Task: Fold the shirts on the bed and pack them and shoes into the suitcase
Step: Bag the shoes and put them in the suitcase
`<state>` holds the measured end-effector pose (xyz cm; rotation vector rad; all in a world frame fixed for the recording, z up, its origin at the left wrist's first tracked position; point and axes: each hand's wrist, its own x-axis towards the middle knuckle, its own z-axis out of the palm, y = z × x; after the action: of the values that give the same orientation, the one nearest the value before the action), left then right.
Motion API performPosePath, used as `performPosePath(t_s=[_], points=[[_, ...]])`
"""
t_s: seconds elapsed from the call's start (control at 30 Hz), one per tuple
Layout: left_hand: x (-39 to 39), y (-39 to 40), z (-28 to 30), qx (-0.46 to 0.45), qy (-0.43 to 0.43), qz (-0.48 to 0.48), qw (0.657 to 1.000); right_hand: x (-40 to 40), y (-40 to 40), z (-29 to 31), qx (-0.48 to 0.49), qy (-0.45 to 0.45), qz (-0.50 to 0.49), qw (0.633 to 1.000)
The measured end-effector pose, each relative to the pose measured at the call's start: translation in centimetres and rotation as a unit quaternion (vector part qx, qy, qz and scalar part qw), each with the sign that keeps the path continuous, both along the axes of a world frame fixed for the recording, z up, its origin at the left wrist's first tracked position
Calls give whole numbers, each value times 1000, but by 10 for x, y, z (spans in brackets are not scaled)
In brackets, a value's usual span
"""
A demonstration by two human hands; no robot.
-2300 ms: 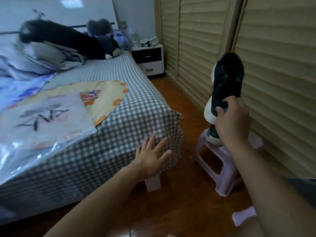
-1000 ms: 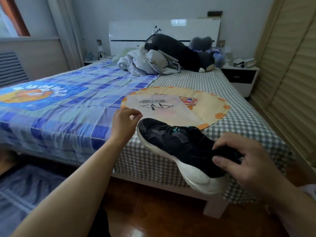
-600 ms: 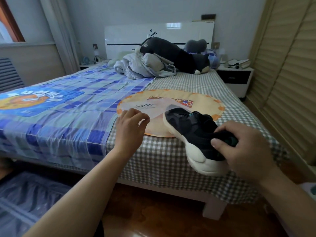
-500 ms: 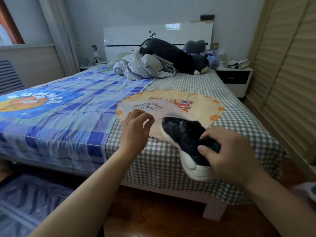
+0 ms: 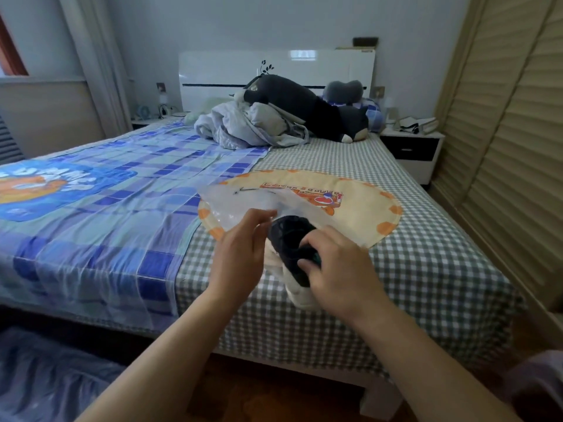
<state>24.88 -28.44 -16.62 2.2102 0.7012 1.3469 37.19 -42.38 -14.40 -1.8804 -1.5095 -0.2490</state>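
My right hand [image 5: 338, 272] grips a black sneaker with a white sole [image 5: 289, 242] by its heel, above the near edge of the checked bed [image 5: 426, 269]. The toe points into the mouth of a clear plastic bag [image 5: 243, 199]. My left hand [image 5: 240, 254] pinches the bag's near edge and holds it lifted. The bag lies on a round yellow mat with orange patches [image 5: 359, 208]. A heap of pale grey clothes [image 5: 246, 126] sits near the headboard. No suitcase shows.
A black plush toy [image 5: 304, 108] and a grey cushion [image 5: 344, 89] lie at the head of the bed. A blue checked sheet [image 5: 91, 202] covers the left half. A white nightstand [image 5: 411, 147] stands far right beside slatted wardrobe doors [image 5: 502, 147].
My right hand carried the sneaker from the stool by the wardrobe to the bed. My left hand took the bag's edge and raised it; the toe now sits at the bag's mouth.
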Motion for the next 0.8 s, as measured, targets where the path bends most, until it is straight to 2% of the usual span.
performPosePath(t_s=[0.17, 0.3, 0.4, 0.57, 0.7, 0.8], points=[[-5, -4, -7, 33, 18, -45, 998, 9, 33, -7, 75, 50, -73, 993], [-9, 9, -10, 101, -3, 25, 995, 26, 38, -9, 138, 24, -147, 979], [2, 7, -10, 135, 12, 68, 988, 30, 33, -6, 163, -20, -205, 965], [41, -5, -15, 66, 59, 61, 994, 58, 5, -9, 140, -40, -256, 956], [70, -29, -23, 64, 108, 24, 992, 80, -26, -25, 111, -42, -263, 957], [79, -42, -16, 80, 119, 39, 989, 97, -47, -24, 107, -58, -350, 929]])
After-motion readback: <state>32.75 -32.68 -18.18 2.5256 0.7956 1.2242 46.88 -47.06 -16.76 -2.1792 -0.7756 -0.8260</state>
